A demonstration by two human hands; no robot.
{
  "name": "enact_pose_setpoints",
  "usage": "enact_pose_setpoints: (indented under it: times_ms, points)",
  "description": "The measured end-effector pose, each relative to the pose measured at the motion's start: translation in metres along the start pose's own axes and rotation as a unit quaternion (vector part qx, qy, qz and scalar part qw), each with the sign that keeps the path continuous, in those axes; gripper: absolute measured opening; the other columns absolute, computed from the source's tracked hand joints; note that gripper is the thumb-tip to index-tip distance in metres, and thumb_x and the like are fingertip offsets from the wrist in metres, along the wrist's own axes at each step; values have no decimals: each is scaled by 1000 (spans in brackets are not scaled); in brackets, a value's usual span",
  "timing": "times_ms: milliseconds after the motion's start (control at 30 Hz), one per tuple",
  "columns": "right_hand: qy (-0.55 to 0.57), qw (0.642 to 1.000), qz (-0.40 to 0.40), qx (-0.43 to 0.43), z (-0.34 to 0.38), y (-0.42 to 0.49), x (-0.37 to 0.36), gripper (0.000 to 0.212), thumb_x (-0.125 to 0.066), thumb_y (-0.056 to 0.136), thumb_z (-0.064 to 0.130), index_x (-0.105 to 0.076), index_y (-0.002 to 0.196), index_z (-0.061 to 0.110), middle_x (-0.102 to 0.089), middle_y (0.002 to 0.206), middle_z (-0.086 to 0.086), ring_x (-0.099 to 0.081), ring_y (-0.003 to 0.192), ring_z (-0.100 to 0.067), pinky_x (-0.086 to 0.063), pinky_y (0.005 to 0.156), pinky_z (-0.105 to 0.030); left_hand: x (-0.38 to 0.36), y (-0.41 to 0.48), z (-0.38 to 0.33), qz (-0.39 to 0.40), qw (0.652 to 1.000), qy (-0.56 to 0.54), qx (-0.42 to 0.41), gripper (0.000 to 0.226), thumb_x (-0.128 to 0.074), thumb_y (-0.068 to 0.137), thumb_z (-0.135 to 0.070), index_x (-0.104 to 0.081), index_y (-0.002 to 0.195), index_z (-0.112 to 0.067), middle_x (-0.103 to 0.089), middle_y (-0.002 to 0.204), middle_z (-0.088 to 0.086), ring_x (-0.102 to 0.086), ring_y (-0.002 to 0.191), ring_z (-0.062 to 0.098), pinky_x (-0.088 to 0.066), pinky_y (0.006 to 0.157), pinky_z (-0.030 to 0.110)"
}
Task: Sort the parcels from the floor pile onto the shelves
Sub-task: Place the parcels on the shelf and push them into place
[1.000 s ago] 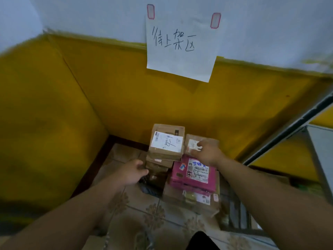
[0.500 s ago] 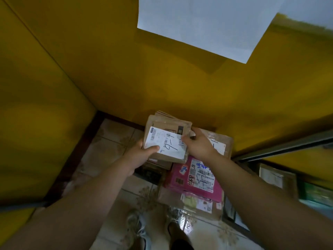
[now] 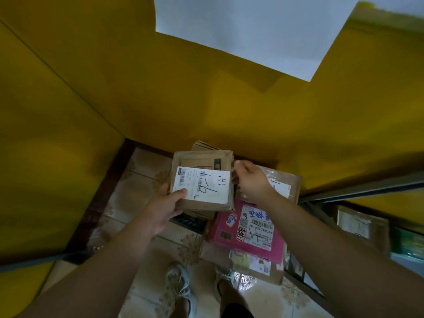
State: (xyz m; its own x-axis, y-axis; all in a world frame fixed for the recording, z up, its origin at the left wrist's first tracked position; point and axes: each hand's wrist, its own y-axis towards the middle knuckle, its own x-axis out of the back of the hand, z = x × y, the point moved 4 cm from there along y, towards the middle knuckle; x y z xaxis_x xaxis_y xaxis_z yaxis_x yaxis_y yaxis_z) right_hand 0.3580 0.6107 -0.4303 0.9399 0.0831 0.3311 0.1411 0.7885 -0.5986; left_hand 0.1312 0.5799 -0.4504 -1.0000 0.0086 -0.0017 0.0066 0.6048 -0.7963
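A brown cardboard parcel (image 3: 202,161) with a white label marked "9-1" is lifted above the floor pile. My left hand (image 3: 164,208) grips its lower left corner, thumb on the label. My right hand (image 3: 249,180) holds its right edge with curled fingers. Below lie a pink parcel (image 3: 247,228) with a printed label, a brown parcel (image 3: 284,184) wrapped in clear film behind my right hand, and a flat brown parcel (image 3: 252,265) under the pink one.
The pile sits in a corner of yellow walls (image 3: 68,134) on patterned floor tiles (image 3: 137,187). A white paper sheet (image 3: 252,26) hangs on the wall above. A metal shelf frame (image 3: 358,191) with a boxed parcel (image 3: 362,223) stands at right. My shoes (image 3: 179,285) are below.
Both hands have closed on the labelled brown parcel and lifted it off the stack toward me. The camera has tilted down, bringing my shoes into view.
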Motion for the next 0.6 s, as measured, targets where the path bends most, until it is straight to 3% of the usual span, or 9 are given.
enact_pose_setpoints:
  times_ms: [67,167,233,300,367,433,500,600]
  points:
    - [-116,991,-58,20,-8,16,19,40,-45,103,37,-51,135,15,-59,124,-13,-56,113,-33,-43,88,-37,-1,4,-3,-27,999,23,-39,32,-54,97,-13,-56,127,-24,-67,118,1,-61,113,23,-50,95,43]
    - [-363,927,-95,-21,-34,35,53,70,-55,96,44,-23,152,18,-26,154,-17,-25,141,-38,-28,110,-49,0,12,-8,-77,993,45,-80,32,-55,95,-11,-60,123,-26,-69,113,-1,-65,104,20,-53,91,43]
    - [-430,897,-63,-83,-55,44,67,98,-62,88,58,-1,157,27,-1,164,-13,-1,149,-40,-17,115,-60,-1,14,-12,-93,989,68,-93,33,-56,94,-11,-59,125,-23,-69,110,-1,-66,97,18,-55,79,37]
    - [-434,892,-35,-120,-74,52,72,111,-66,80,67,5,158,31,10,165,-9,10,150,-41,-13,114,-68,-4,18,-14,-82,991,54,-92,33,-57,95,-13,-56,126,-21,-69,110,1,-68,93,17,-57,68,32]
    - [-423,896,-23,-135,-83,59,76,112,-67,76,71,0,158,33,10,165,-5,13,149,-40,-15,111,-72,-8,20,-15,-55,995,34,-79,30,-59,95,-17,-55,124,-21,-70,107,1,-69,89,15,-57,58,25]
    - [-426,895,-14,-135,-84,62,79,108,-66,75,74,-10,156,31,-3,165,-5,7,150,-40,-22,108,-72,-10,23,-16,-43,994,62,-78,33,-61,94,-23,-57,126,-16,-71,108,1,-70,91,15,-58,61,24]
    - [-442,890,-16,-111,-81,62,82,101,-65,75,75,-22,152,25,-27,156,-11,-16,145,-40,-37,104,-62,-10,25,-17,-52,991,87,-91,33,-62,94,-25,-61,124,-14,-72,108,1,-70,97,17,-59,74,28]
    - [-459,885,-54,-63,-74,55,84,87,-60,78,75,-36,142,21,-45,142,-12,-36,131,-36,-41,96,-50,-12,22,-20,-61,989,92,-100,28,-60,95,-24,-64,121,-13,-72,108,1,-69,98,15,-54,74,24]
